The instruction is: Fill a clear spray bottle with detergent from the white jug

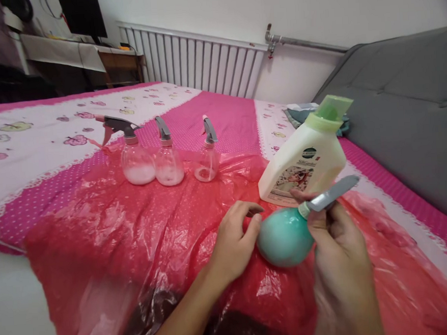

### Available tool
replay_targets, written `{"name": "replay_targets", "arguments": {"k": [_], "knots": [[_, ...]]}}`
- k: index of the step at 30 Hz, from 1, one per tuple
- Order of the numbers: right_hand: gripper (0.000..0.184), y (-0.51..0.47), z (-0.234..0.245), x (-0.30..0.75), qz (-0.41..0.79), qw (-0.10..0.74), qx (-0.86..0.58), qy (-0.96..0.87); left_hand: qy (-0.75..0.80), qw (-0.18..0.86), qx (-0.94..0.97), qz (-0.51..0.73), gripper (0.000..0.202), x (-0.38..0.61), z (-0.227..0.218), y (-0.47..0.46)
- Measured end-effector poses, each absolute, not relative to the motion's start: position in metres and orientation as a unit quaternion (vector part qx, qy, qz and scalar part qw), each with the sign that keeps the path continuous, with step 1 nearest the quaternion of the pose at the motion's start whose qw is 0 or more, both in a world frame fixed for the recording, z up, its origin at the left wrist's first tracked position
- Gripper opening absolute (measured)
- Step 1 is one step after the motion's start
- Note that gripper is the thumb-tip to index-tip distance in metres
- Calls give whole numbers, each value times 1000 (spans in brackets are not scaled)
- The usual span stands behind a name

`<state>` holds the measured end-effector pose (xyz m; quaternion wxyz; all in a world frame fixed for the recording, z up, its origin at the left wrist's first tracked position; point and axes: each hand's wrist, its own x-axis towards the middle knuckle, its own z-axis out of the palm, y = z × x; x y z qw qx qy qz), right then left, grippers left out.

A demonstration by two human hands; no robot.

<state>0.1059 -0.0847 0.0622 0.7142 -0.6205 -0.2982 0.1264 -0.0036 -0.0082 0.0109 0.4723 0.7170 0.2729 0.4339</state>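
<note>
A teal spray bottle with a grey spray head is tilted over a red plastic sheet, its round base toward the left. My right hand grips it by the neck and spray head. Close against the bottle's base is my left hand, thumb and fingers curved with a gap between them; whether it touches cannot be made out. Behind the teal bottle stands a large cream detergent bottle with a green cap. Farther left are a clear spray bottle, a second clear spray bottle and a third clear spray bottle.
The sheet lies over a pink and white patterned bedspread. A grey padded headboard rises at the right. Along the wall runs a white radiator. At the back left, a desk carries a black monitor.
</note>
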Motion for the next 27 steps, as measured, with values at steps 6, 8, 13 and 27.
{"name": "replay_targets", "arguments": {"k": [6, 8, 13, 27], "knots": [[54, -91, 61, 107, 214, 706, -608, -295, 288, 477, 690, 462, 17, -4, 13, -7], [53, -93, 64, 105, 227, 732, -572, -292, 289, 487, 677, 470, 17, -4, 13, -6], [48, -95, 69, 98, 261, 742, -529, -319, 297, 501, 656, 480, 17, -5, 14, -5], [37, -108, 71, 113, 176, 702, -641, -255, 340, 494, 612, 516, 17, -5, 11, 0]]}}
